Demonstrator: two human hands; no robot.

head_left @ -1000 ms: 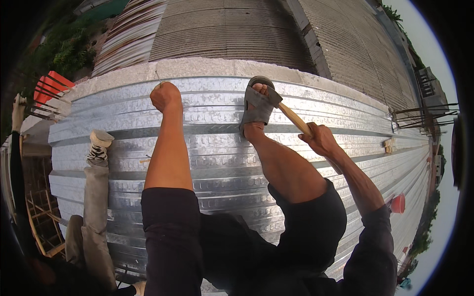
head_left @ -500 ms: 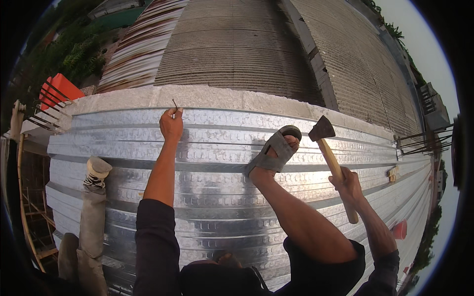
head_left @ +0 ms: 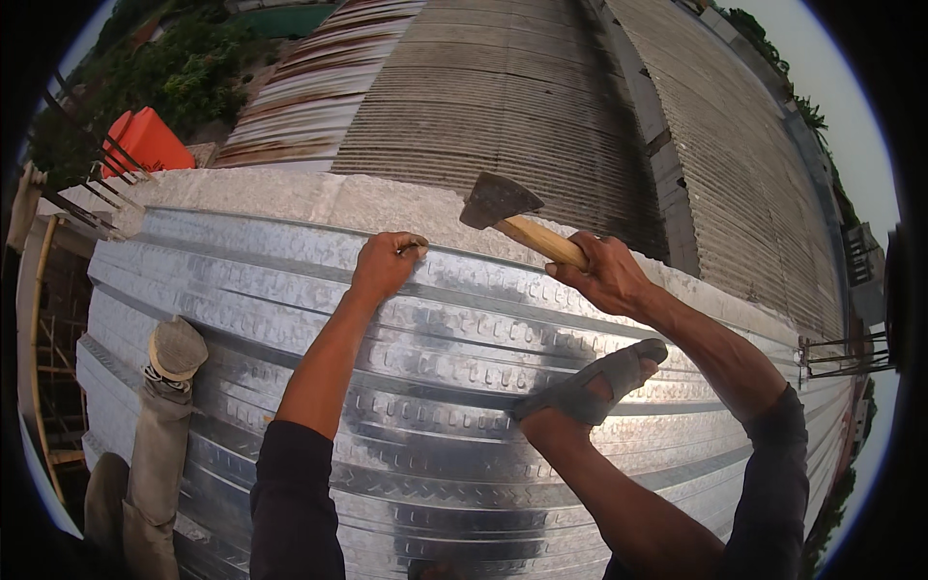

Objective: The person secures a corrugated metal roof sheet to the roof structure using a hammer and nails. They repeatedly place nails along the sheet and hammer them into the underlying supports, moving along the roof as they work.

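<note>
While the right hand (head_left: 604,275) grips the hatchet (head_left: 527,232) by its handle, a gap parts it from the left hand (head_left: 385,263) | left hand curled at the metal decking's edge (grasping or not, cannot tell), beside the concrete ledge (head_left: 261,196) | 1 sandalled foot (head_left: 594,387) obstructs decking below right hand | co-worker's shoe (head_left: 177,350) at left

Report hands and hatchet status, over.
Left hand pinched at edge of metal decking, contents unclear. Right hand gripping hatchet by wooden handle. Sandalled foot close by, below right hand.
</note>
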